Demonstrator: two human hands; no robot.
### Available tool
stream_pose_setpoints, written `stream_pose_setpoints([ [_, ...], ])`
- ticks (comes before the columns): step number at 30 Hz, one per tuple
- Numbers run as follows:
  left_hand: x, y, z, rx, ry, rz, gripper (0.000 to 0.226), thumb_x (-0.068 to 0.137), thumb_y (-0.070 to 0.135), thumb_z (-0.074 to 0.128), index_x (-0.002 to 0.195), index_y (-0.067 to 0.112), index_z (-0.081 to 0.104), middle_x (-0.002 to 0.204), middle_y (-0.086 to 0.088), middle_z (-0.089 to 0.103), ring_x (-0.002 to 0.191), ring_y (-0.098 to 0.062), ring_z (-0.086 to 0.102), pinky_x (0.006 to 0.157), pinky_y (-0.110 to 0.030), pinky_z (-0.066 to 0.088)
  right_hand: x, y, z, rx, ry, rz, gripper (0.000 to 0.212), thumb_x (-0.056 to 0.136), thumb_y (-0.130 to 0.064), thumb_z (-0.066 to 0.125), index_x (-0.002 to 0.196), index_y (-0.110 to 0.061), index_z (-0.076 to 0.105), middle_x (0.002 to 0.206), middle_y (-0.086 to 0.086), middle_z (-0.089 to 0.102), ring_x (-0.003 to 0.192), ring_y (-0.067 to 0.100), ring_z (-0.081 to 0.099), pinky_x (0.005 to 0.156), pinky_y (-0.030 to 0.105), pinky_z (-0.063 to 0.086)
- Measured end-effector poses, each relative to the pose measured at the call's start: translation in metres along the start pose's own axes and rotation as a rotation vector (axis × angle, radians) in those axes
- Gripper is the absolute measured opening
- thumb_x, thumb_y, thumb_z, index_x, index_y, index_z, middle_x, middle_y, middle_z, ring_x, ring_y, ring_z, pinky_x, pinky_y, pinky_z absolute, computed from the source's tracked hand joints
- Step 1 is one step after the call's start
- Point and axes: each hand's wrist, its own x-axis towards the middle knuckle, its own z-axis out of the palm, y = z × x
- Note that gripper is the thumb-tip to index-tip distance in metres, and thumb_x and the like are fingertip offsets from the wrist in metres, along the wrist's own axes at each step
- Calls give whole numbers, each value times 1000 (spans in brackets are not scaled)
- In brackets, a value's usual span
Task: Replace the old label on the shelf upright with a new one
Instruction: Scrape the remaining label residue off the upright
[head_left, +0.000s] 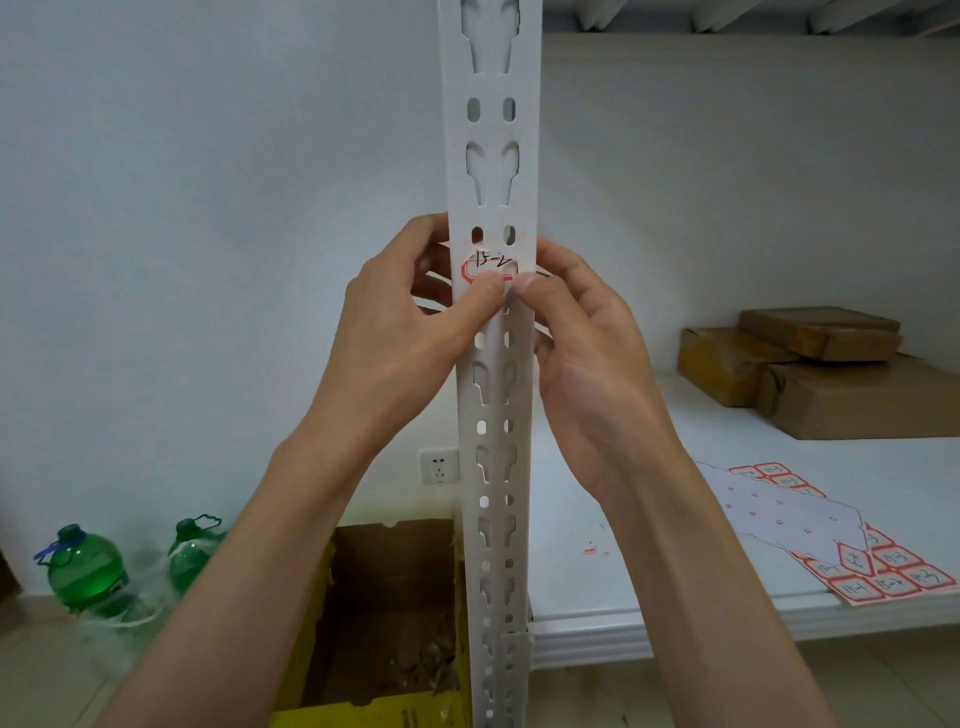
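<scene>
Red-bordered label (488, 267) lying crosswise on vertical upright (493, 389), both hands' thumbs pressing it

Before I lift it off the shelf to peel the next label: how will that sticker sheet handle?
The sticker sheet looks thin and probably floppy, since its peeled area has a ragged edge. It is likely very light and may slide on the smooth white shelf. Its corner overhangs the shelf's front edge, so pinching there seems easiest.

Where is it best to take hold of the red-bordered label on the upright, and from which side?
Judging by its pose, pinch the label at its lower edge, coming from below and in front. That edge lies over a slot in the upright, so a fingertip can probably get under it.
</scene>
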Motion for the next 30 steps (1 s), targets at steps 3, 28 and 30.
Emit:
stream_pose_setpoints([
  [3, -4, -2, 1, -20, 11, -5, 48, 91, 43, 60, 136, 26, 59, 118, 15, 70, 93, -5, 64, 73, -9, 50, 1, -1, -5, -69, 23, -67, 21, 100, -22, 59, 120, -26, 66, 107, -3, 75, 95, 9, 73, 73, 19, 58],
  [28, -4, -1, -2, -1, -2, -55, 36, 96, 39, 64, 130, 27, 64, 114, 12, 72, 89, -5, 66, 70, -3, 47, -11, 2, 13, -851, 442, -654, 20, 87, -21, 78, 88, -32, 62, 87, -12, 61, 73, -4, 62, 69, 3, 48],
  [30, -4, 1, -2, 4, -3, -56, 37, 96, 40, 64, 131, 27, 64, 115, 12, 71, 89, -5, 66, 70, -2, 47, -10, 1, 14, -855, 452, -635, 18, 87, -22, 77, 86, -32, 62, 86, -12, 61, 74, -2, 62, 70, 6, 49],
])
